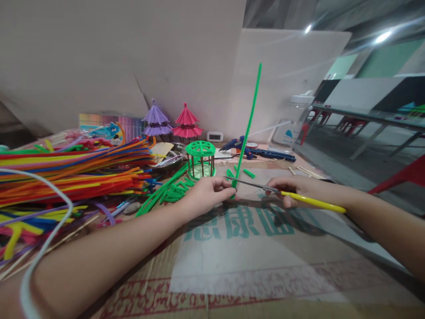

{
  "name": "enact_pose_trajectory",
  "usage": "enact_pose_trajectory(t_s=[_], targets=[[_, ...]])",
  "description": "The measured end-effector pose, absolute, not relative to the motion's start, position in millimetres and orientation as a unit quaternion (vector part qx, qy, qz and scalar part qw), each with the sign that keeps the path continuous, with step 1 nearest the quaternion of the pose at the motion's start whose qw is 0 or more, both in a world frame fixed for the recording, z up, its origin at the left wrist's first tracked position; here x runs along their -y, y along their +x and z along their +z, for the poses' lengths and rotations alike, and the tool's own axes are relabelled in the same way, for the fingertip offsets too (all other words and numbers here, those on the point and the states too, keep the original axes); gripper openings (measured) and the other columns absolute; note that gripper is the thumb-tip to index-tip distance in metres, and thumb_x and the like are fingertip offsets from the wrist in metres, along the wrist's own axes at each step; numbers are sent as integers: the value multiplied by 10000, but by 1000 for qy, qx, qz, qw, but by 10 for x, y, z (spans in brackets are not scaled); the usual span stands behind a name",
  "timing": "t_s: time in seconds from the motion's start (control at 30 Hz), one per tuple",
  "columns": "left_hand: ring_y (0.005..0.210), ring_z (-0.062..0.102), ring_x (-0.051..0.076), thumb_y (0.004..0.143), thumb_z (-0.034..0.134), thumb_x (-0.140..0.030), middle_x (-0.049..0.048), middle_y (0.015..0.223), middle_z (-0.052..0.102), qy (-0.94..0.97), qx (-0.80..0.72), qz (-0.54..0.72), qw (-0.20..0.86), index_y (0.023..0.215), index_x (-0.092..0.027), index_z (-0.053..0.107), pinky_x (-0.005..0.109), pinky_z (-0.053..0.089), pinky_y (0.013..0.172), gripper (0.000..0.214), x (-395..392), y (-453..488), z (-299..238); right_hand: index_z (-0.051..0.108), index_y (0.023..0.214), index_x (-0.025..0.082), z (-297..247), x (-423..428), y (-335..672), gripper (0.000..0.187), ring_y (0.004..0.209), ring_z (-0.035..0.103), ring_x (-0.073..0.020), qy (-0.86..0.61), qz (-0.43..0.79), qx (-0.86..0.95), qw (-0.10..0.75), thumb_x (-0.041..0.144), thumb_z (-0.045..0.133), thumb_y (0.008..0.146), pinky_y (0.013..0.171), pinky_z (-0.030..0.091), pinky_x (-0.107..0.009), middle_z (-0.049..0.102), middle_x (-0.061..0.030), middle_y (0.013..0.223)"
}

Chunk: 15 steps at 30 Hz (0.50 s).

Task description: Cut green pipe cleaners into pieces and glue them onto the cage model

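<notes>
My left hand is closed in a pinch on the lower end of a long green pipe cleaner, which stands almost upright. In my right hand is a pair of scissors with yellow handles; their blades point left and cross the pipe cleaner just above my left fingertips. Several short cut green pieces lie left of my left hand, and a few more lie behind it. Just beyond stands a small round green frame with brown posts.
Bundles of coloured pipe cleaners fill the left side. At the back stand a purple pagoda model, a pink pagoda model, a small white digital clock, a blue glue gun and a clear bottle. A pale cable arches at left.
</notes>
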<state>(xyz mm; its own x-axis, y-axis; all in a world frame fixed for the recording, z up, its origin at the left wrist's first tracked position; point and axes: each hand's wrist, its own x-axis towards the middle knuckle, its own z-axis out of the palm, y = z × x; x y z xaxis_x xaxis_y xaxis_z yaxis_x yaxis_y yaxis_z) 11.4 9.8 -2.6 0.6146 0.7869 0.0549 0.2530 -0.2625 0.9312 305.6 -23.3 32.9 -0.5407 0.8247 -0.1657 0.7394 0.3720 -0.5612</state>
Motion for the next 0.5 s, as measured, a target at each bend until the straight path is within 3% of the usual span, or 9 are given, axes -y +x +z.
enact_pose_trajectory(t_s=[0.5], targets=[[775, 695, 171, 843, 604, -379, 84, 886, 759, 746, -352, 268, 497, 856, -138, 678, 253, 503, 688, 253, -89, 131, -4, 626, 1073, 202, 366, 251, 3022, 507, 726, 521, -192, -482, 304, 819, 66, 614, 598, 778, 614, 385, -274, 568, -26, 825]])
